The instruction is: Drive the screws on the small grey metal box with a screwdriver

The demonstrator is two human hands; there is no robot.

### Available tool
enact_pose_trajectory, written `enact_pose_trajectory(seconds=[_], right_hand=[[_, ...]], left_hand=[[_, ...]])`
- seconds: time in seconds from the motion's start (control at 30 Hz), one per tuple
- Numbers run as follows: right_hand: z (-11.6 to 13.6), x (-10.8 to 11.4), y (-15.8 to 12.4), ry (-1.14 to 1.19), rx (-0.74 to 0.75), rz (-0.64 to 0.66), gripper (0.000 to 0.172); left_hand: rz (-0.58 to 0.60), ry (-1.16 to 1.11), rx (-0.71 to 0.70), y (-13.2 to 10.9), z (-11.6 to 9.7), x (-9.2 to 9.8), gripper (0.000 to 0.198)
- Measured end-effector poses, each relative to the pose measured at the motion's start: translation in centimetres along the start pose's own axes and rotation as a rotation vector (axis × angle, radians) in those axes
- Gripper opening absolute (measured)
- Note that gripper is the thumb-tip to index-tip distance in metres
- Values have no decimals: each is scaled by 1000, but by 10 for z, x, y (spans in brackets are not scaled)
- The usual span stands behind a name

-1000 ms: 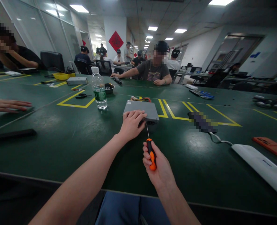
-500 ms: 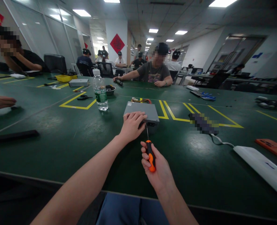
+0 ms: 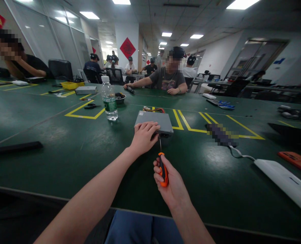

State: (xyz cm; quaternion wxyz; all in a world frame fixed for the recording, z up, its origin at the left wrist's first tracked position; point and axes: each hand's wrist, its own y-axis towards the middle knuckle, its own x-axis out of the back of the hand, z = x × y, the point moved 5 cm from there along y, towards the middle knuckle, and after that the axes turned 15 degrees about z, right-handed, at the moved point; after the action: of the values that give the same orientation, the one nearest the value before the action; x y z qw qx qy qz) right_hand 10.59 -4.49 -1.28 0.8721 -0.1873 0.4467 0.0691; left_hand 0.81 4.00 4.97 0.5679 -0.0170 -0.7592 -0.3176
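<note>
A grey metal computer power supply [image 3: 155, 118] lies on the green table, its coloured wires [image 3: 154, 110] bunched at the far side. My left hand [image 3: 145, 135] grips its near left edge, fingers over the top and thumb at the front face. Wrapped in my right hand [image 3: 169, 176] is the orange and black handle of a screwdriver [image 3: 162, 173]. The screwdriver's thin shaft points away from me, its tip at the front face beside the socket. Whatever the tip meets there is too small to make out.
Left of the power supply stands a water bottle [image 3: 110, 101], with a small metal bowl [image 3: 120, 98] behind it. A white power strip [image 3: 285, 183] and an orange phone [image 3: 296, 162] lie to the right. Across the table sits a person [image 3: 169, 76].
The screwdriver handle has turned slightly in my right hand. My left hand keeps its place on the power supply. A co-worker's hand has left the left edge; a dark object has appeared at the right.
</note>
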Motion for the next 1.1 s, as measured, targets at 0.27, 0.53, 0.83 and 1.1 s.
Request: enact_pose_trajectory(seconds=[0.27, 0.53, 0.83, 1.1], right_hand=[[-3, -3, -2, 33, -60, 36, 28], [-1, -2, -1, 49, -48, 7, 25], [2, -3, -3, -22, 35, -4, 19], [-1, -1, -2, -48, -12, 11, 23]], left_hand=[[10, -4, 12, 0, 0, -2, 26], [-4, 4, 3, 0, 0, 0, 26], [-11, -4, -2, 1, 1, -2, 26], [-8, -11, -7, 0, 1, -1, 26]])
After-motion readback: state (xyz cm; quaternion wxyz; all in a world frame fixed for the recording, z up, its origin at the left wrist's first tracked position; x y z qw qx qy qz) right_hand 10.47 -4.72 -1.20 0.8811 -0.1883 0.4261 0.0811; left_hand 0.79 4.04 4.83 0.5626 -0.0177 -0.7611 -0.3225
